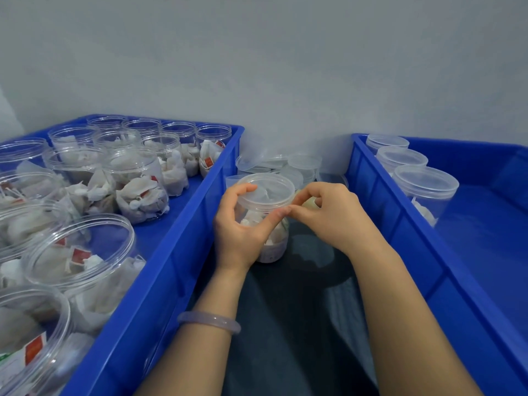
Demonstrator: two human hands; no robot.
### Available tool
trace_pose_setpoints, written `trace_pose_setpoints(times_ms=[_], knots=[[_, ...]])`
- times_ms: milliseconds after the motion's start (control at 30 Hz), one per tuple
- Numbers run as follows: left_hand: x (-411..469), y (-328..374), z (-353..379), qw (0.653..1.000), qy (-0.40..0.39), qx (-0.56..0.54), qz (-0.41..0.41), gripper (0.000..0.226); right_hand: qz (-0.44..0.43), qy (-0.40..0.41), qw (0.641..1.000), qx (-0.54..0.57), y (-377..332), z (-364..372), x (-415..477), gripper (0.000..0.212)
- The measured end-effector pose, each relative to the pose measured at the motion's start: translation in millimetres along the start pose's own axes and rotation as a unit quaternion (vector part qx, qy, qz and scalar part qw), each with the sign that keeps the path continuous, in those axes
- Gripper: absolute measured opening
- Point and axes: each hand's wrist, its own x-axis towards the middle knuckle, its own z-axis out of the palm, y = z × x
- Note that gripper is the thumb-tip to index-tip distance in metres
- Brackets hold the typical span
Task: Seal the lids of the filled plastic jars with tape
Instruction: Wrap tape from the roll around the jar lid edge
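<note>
Gripping left hand: fingers curled round lidded jar, upright on dark surface between left crate and right crate.
Right hand: fingertips pinched at lid rim; contents of pinch indeterminable.

Our left hand grips a clear round plastic jar, its translucent round lid on — our right hand pinches at the lid's rim. Blue plastic crates flank it.
</note>
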Motion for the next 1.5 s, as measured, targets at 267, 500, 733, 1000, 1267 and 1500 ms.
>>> trace_pose_setpoints(times_ms=[267,500,733,1000,1267,1500], knots=[[11,13,1,0.989,-0.036,-0.129,-0.067,0.078,0.0,-0.076,0.997,0.017,-3,-32,-8,0.007],[27,28,-10,0.964,-0.124,-0.216,-0.089,0.067,0.016,-0.019,0.999,0.036,-16,-55,-19,0.035],[24,32,-4,0.922,-0.182,-0.285,-0.189,0.093,0.035,0.007,0.998,0.052,-17,-53,-21,0.077],[25,35,-2,0.926,-0.264,-0.161,-0.215,0.104,0.025,-0.041,0.999,-0.002,-19,-47,-20,0.091],[28,42,-13,0.889,-0.274,-0.258,-0.262,0.111,0.038,-0.06,0.995,0.063,-25,-60,-33,0.089],[27,55,-11,0.808,-0.357,-0.365,-0.294,0.101,0.037,-0.078,0.987,0.137,-22,-66,-35,0.084]])
